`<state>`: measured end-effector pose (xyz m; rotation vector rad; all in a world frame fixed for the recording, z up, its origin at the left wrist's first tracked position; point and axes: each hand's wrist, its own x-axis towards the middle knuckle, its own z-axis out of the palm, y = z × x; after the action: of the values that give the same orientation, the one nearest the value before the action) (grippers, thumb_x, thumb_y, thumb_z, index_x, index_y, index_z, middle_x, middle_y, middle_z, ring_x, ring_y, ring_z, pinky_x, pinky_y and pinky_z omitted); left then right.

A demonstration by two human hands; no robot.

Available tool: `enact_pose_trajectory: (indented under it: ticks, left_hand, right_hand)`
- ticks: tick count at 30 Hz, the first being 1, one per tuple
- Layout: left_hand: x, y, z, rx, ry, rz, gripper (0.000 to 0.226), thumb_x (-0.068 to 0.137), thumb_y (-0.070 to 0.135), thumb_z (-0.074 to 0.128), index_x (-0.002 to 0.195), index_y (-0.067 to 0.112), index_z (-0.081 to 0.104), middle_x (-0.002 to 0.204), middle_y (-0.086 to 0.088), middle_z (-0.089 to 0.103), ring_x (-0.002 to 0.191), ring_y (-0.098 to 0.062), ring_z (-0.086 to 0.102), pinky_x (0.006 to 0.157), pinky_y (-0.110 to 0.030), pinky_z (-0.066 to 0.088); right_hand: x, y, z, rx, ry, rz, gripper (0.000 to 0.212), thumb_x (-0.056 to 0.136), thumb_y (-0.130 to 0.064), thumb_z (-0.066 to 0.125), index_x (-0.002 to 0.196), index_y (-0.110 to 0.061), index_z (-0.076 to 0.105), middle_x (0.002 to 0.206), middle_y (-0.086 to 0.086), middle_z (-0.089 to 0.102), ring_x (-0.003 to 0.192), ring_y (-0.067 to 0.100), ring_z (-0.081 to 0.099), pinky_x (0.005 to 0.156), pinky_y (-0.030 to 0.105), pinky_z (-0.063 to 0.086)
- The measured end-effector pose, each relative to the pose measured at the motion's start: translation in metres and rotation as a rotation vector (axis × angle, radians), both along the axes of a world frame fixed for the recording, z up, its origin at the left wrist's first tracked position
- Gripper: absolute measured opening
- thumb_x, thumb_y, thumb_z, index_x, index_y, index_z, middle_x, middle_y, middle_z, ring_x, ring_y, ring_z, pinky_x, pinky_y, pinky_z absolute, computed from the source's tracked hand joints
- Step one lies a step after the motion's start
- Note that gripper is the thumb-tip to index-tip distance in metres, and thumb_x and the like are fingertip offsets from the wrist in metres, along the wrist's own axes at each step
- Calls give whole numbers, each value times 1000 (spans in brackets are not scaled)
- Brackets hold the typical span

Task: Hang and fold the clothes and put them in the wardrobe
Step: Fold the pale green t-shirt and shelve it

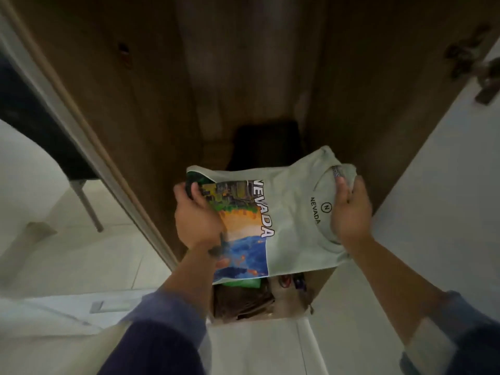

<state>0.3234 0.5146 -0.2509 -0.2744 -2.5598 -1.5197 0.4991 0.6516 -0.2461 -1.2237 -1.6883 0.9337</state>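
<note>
1. Nearest the camera, my two sleeves framed the head view: the dark blue left sleeve [159, 339] at lower left and the denim-blue right sleeve [460, 334] at lower right, both pushed back from bare forearms.
2. My left hand [196, 215] gripped the left edge of the folded T-shirt [292, 212], thumb on top of the printed panel and fingers curled under the fabric.
3. My right hand [349, 212] gripped the collar end of the same shirt, fingers lying over the neckline near the small grey label [336, 172]. Both hands were thus clamped on the shirt, set apart at its opposite ends.
4. The shirt was pale green, folded into a flat rectangle, and carried a colourful landscape print with the word NEVADA; a second, smaller NEVADA mark sat below the collar.
5. I held the shirt level in the open wardrobe [151, 109], between its brown wooden side walls and above the lower compartment.
6. Below the shirt lay a brown folded garment [240, 301] and a green item [243, 283], partly hidden by the shirt.
7. A dark folded pile [265, 142] sat deeper inside, behind the shirt.
8. The white wardrobe door [443, 185] stood open at right, with a metal hinge [484, 77] near its top.
9. A pale tiled floor [81, 253] and a metal furniture leg [88, 207] appeared at left.
</note>
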Motion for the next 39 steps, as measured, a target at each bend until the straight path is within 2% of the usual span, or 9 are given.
enact_pose_trajectory:
  ticks: [2, 9, 12, 15, 18, 21, 26, 33, 39]
  left_hand:
    - [-16, 16, -26, -19, 14, -20, 33, 102, 36, 30, 115, 11, 47, 98, -14, 64, 86, -34, 58, 62, -31, 29]
    - [-72, 62, -106, -65, 52, -50, 32, 102, 35, 29, 118, 14, 47, 105, -16, 64, 93, -37, 58, 64, -32, 30]
    - [-83, 70, -134, -86, 60, -59, 27, 101, 28, 32, 116, 13, 49, 106, -15, 63, 96, -37, 57, 66, -34, 33]
    - [-87, 69, -142, -261, 155, -99, 26, 98, 25, 36, 118, 15, 49, 119, -13, 57, 112, -35, 50, 88, -44, 38]
    - [-73, 65, -130, -386, 284, -303, 44, 96, 37, 34, 134, 18, 42, 146, -4, 39, 137, -24, 30, 109, -47, 23]
    - [-47, 61, -126, -598, 368, -604, 66, 90, 57, 12, 146, 26, 27, 158, 1, 17, 147, -18, 5, 115, -48, 0]
    - [-37, 56, -155, -874, 428, -694, 78, 82, 71, -2, 151, 33, 2, 160, 2, -2, 146, -18, -12, 115, -56, -5]
    - [-36, 61, -163, -962, 451, -664, 78, 84, 70, 4, 151, 30, 4, 160, -1, 7, 147, -21, -2, 115, -56, -2]
    - [-25, 48, -133, -1066, 408, -677, 76, 87, 68, 6, 151, 28, -6, 160, 1, -5, 146, -19, -14, 113, -58, -8]
  right_hand:
    - [-9, 19, -33, -34, -6, -33, 40, 101, -36, 33, 129, -9, 44, 111, 4, 55, 109, 25, 53, 83, 23, 32]
    - [-38, 80, -127, 17, -122, -72, 31, 101, -38, 34, 111, -11, 46, 77, -3, 53, 78, 25, 58, 67, 32, 44]
    - [-46, 89, -148, 49, -231, -32, 33, 100, -40, 32, 115, -13, 44, 92, 11, 61, 85, 32, 60, 73, 39, 48]
    - [-50, 90, -151, 83, -465, -116, 41, 100, -40, 28, 126, -11, 41, 108, 21, 60, 99, 40, 57, 81, 45, 45]
    - [-50, 79, -139, 279, -721, -158, 60, 95, -51, 18, 141, -16, 33, 134, 21, 46, 125, 39, 42, 100, 51, 34]
    - [-53, 56, -130, 376, -922, 125, 66, 90, -60, 0, 149, -35, 14, 157, 16, 14, 146, 32, 8, 113, 57, 3]
    - [-55, 43, -157, 324, -1086, 323, 71, 74, -73, -20, 142, -52, -13, 160, 2, -12, 147, 27, -11, 112, 62, -8]
    - [-58, 47, -162, 263, -1170, 341, 62, 84, -72, -4, 142, -53, -12, 160, -2, -13, 147, 27, -7, 112, 63, -5]
    - [-53, 26, -136, 288, -1219, 373, 57, 90, -62, -2, 145, -47, -12, 160, 5, -7, 147, 30, -7, 114, 58, -8]
